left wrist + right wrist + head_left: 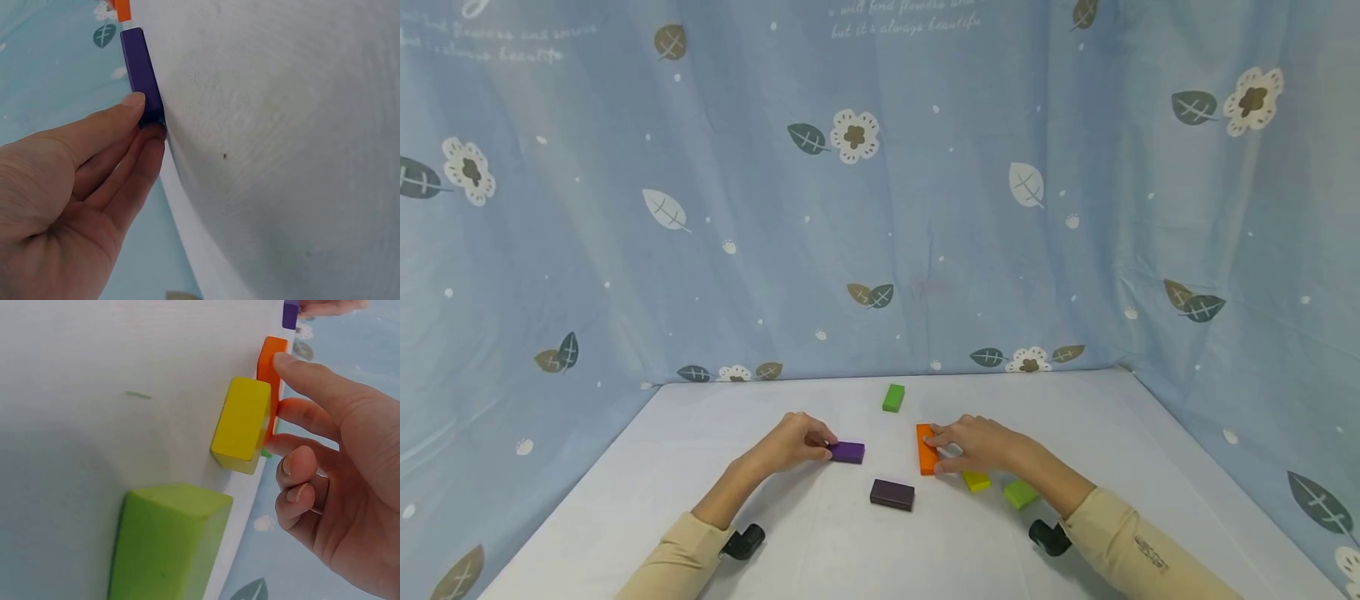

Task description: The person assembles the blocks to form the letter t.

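Observation:
My left hand [796,442] pinches one end of a purple block [848,452] between thumb and fingers, low over the white table. In the left wrist view the purple block [141,69] extends away from the fingertips. My right hand [981,446] touches an orange block [926,454] with thumb and fingertips spread along its length. Seen from the right wrist, the thumb lies against the orange block [270,369], two fingers reach its side farther along, and the other two fingers curl in toward the palm. A yellow block [976,481] is partly hidden beneath the right hand.
A dark brown block [892,495] lies nearer than the purple one. One green block [893,397] is toward the back; a lighter green block [1021,494] lies under the right forearm. Blue patterned curtain [925,208] borders the white table [820,550] at the back and sides.

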`<state>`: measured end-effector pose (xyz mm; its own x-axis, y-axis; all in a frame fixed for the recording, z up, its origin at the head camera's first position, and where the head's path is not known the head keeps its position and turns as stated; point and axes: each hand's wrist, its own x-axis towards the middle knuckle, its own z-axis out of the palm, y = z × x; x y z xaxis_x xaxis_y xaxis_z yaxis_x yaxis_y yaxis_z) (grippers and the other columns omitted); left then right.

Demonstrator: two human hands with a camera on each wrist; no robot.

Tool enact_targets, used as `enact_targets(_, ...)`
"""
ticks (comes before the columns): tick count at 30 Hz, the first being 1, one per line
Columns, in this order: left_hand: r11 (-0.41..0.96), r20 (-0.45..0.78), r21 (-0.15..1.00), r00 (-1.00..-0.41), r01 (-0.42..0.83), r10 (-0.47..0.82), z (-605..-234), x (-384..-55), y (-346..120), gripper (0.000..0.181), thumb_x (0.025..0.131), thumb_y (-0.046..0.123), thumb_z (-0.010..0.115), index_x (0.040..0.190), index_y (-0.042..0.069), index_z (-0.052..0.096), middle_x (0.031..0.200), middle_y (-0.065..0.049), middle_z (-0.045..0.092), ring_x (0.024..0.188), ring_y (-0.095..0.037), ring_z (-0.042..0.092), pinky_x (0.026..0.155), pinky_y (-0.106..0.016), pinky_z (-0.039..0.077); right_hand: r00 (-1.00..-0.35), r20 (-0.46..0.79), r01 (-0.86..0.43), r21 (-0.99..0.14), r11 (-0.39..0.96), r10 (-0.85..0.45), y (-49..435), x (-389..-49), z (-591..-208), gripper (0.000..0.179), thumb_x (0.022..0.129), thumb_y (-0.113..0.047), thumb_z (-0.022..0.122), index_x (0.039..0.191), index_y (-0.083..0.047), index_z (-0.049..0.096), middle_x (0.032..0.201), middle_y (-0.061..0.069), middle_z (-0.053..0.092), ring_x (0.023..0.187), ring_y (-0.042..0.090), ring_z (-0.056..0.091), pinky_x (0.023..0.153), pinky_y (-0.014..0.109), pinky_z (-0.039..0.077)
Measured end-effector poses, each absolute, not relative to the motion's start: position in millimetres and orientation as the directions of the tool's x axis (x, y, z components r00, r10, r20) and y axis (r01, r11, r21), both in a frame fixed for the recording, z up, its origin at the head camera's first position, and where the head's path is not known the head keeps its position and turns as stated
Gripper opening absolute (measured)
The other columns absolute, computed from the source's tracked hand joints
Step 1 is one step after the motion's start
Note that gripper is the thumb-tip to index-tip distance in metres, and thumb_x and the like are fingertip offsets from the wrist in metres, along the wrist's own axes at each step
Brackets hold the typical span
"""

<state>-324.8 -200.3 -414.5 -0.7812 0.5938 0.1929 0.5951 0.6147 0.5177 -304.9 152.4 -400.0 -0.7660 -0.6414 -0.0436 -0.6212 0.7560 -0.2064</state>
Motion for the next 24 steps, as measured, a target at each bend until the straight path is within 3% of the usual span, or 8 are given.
enact_targets(13, 0.614, 0.150, 0.552, -0.791, 0.565, 0.593, -412.6, -324.8, -198.4, 0.023, 0.078, -0.001, 0.079, 0.100, 0.001, 0.075, 0.096, -0.012, 0.076, 0.085, -0.021, 0.074, 0.071, -0.017, 0.056, -0.756, -0.056, -0.625, -0.235, 0.744, -0.652, 153.2, -306.4, -399.0, 0.052, 0.088, -0.045, 0.070, 0.131, -0.017, 0.064, 0.144, 0.007, 0.055, 0.129, 0.031, 0.056, 0.104, 0.048, 0.048)
enact_targets(24, 0.585, 0.170, 0.563, -0.774, 0.584, 0.609, -414.8, -325.5, -202.0, 0.020, 0.079, 0.000, 0.078, 0.099, 0.004, 0.075, 0.096, -0.009, 0.076, 0.088, -0.021, 0.073, 0.075, -0.018, 0.056, -0.780, -0.077, -0.590, -0.243, 0.770, -0.622, 152.5, -305.7, -398.5, 0.053, 0.087, -0.047, 0.071, 0.132, -0.020, 0.064, 0.146, 0.004, 0.053, 0.131, 0.030, 0.054, 0.106, 0.048, 0.046)
